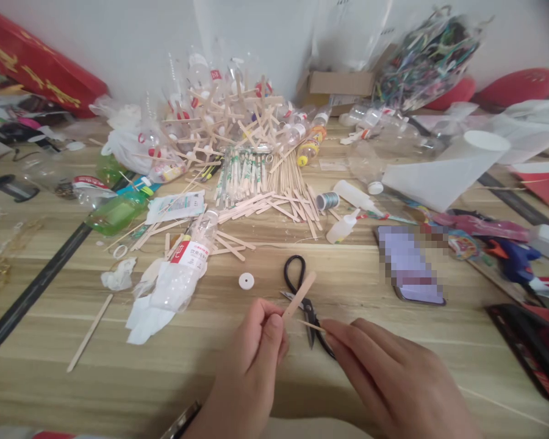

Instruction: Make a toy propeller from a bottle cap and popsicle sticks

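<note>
My left hand (266, 341) is closed round the lower end of a flat wooden popsicle stick (301, 294), which points up and to the right. Between the fingertips of my right hand (384, 366) is a thin bamboo skewer (312, 325); its tip points left towards the popsicle stick. Just beyond both hands, black-handled scissors (295, 272) lie on the wooden table, partly hidden by the stick and my right hand. A white disc (246, 281) with a small centre hole rests to the left of the scissors.
Left of centre lies a plastic bottle (193, 259) on white tissue, with a single stick (89, 333) farther left. A phone (412, 265) and a glue bottle (343, 228) are to the right. Behind stand many bottles, skewers (287, 174) and piled popsicle sticks (251, 204).
</note>
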`<state>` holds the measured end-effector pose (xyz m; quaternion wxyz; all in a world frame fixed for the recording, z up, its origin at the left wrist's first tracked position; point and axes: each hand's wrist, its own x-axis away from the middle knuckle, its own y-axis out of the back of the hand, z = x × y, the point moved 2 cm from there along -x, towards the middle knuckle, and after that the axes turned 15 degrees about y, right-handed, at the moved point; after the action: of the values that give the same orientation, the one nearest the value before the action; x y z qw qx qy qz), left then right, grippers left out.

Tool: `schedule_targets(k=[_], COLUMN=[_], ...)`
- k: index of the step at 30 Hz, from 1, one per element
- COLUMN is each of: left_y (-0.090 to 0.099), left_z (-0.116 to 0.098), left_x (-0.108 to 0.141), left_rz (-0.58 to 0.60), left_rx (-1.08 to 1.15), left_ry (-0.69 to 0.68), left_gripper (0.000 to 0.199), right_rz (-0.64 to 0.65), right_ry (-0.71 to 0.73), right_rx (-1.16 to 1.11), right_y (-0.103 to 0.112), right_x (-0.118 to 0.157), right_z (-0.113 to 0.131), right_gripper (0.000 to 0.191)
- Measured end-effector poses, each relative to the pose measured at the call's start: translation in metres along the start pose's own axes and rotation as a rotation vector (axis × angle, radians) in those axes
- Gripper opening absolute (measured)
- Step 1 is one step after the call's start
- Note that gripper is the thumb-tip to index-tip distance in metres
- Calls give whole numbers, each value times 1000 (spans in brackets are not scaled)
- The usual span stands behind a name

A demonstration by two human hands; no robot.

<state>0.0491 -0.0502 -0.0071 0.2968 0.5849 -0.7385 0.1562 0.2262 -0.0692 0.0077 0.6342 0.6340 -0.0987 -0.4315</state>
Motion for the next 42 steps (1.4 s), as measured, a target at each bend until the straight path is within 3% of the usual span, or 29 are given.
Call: schedule_targets(k=[8, 21, 25, 30, 35, 42], left_y=[-3, -5, -3, -1, 1, 2], left_z=[1, -1, 2, 8, 9, 7], left_x=[9, 12, 12, 8, 6, 0], left_rz=[-157, -169, -126, 32, 112, 103], left_rx=[-104, -114, -102, 4, 40, 21], left_ry=[-49, -50, -45, -43, -91, -61], left_gripper=[28, 20, 24, 32, 37, 37], right_rz=[-17, 42, 41, 24, 9, -20], right_ry=[0, 25, 39, 40, 39, 19], right_rx=[-12, -32, -17, -3, 4, -17], right_y=[1, -1, -2, -4, -3, 2], right_x=[-6, -11, -10, -7, -7, -4], right_z=[2, 3, 3, 2, 2, 3], right_gripper=[24, 24, 24, 22, 25, 20])
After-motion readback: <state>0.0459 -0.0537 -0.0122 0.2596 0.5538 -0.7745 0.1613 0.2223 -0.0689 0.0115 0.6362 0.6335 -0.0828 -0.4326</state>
